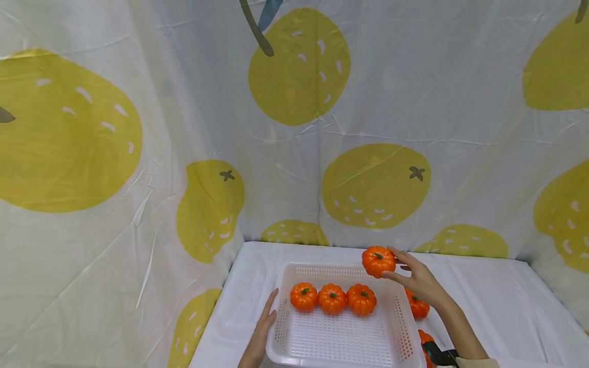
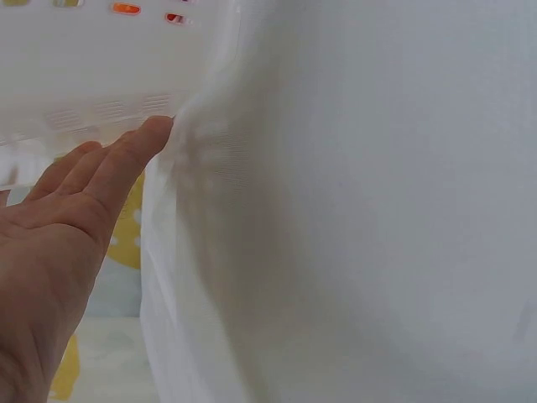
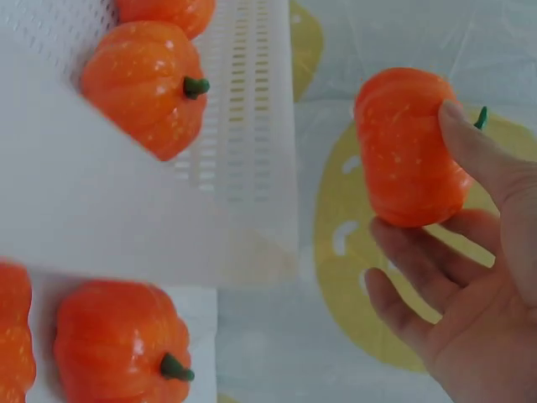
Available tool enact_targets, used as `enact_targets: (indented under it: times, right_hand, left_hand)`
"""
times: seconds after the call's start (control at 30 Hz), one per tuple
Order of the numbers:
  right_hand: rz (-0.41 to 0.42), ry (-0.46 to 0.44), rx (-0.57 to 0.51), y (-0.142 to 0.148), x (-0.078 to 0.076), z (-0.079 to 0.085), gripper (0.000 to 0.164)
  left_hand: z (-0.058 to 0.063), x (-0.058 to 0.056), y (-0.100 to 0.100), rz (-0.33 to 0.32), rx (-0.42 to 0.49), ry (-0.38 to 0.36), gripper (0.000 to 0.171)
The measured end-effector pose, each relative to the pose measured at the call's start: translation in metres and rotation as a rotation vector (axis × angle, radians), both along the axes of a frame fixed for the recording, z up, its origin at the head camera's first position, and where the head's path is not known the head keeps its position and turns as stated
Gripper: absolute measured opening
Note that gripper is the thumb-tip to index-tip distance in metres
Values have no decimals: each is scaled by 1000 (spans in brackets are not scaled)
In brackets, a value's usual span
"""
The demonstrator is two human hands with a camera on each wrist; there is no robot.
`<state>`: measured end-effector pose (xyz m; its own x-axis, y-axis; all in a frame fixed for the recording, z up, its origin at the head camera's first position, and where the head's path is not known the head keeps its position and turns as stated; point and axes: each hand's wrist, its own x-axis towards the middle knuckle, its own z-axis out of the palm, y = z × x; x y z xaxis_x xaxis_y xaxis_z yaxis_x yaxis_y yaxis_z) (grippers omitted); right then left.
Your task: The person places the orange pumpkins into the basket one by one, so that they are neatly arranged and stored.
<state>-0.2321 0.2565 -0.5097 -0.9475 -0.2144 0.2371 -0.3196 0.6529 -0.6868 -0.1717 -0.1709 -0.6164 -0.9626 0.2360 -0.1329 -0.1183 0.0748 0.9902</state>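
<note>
A small orange pumpkin [image 1: 378, 261] with a green stem is pinched between the thumb and fingers of my right hand [image 1: 416, 278]. It is held up over the far right corner of a white plastic basket [image 1: 340, 352]. In the right wrist view the raised pumpkin [image 3: 407, 147] is beyond the basket wall, thumb on its stem side. Three similar pumpkins [image 1: 332, 299] sit in a row along the far side inside the basket. My left hand [image 1: 263, 332] lies against the basket's left side with straight fingers; the left wrist view shows its fingertips [image 2: 155, 130] at the basket's underside edge.
Outside the basket's right wall, more pumpkins [image 1: 417, 305] stand on the white-covered table [image 1: 501, 306], partly hidden by the basket and my right arm. A hanging cloth [image 1: 285, 179] printed with yellow fruit encloses the table at the back and sides.
</note>
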Motion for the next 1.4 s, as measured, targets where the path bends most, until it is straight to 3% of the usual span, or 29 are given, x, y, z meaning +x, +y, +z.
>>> enact_targets:
  times: [0.17,0.6,1.1,1.4]
  right_hand:
    - [66,-75,-56,-17,-10,0,77]
    - [323,-159,-91,-56,-25,-7,74]
    - [637,-301,-100,-108,-24,-17,67]
    - [703,-395,-125,-129,-20,-27,64]
  left_hand:
    - [-1,0,0,14,-16,-4,61]
    - [-3,-2,0,12,-17,20,60]
    - [-3,-3,0,19,-9,26,60]
    - [-4,-2,-1,4,5,50,61]
